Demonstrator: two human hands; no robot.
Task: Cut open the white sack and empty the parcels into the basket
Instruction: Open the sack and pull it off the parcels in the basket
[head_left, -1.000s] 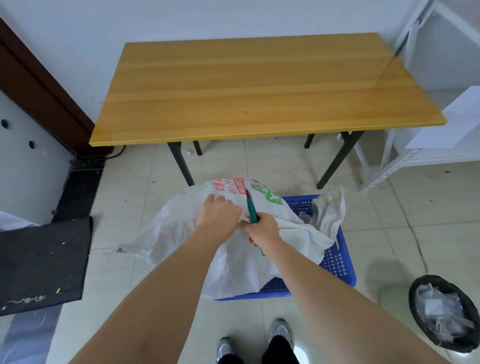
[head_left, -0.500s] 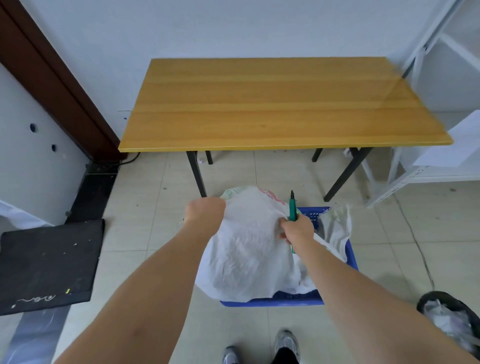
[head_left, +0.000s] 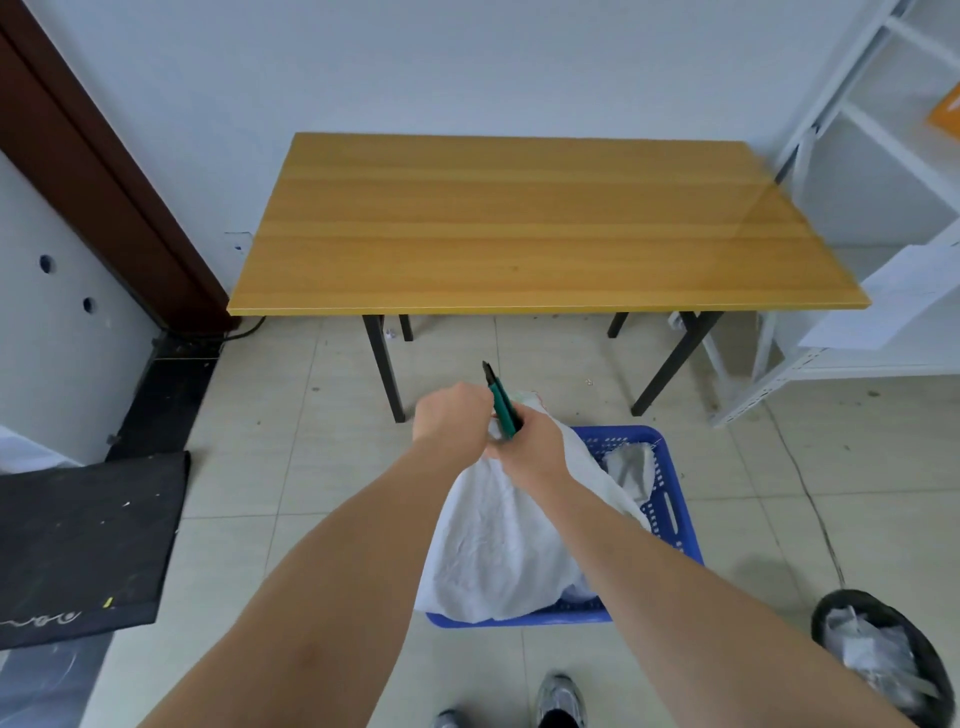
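Both hands' fingers clench the white sack (head_left: 498, 535) above the basket (head_left: 670, 519), right hand (head_left: 532, 441) also gripping a green cutter (head_left: 501, 405).

Both bare forearms reach forward and converge. The left hand (head_left: 453, 415) is a closed fist, knuckles up. The right hand (head_left: 532, 444) sits just beside it, fingers curled tight, the two fists nearly touching.

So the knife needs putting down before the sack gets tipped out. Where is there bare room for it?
The wooden table top is bare from edge to edge. Bare floor tiles also lie between the black mat and the blue basket. It is crowded at the basket, filled by the white sack, and beside the bin.
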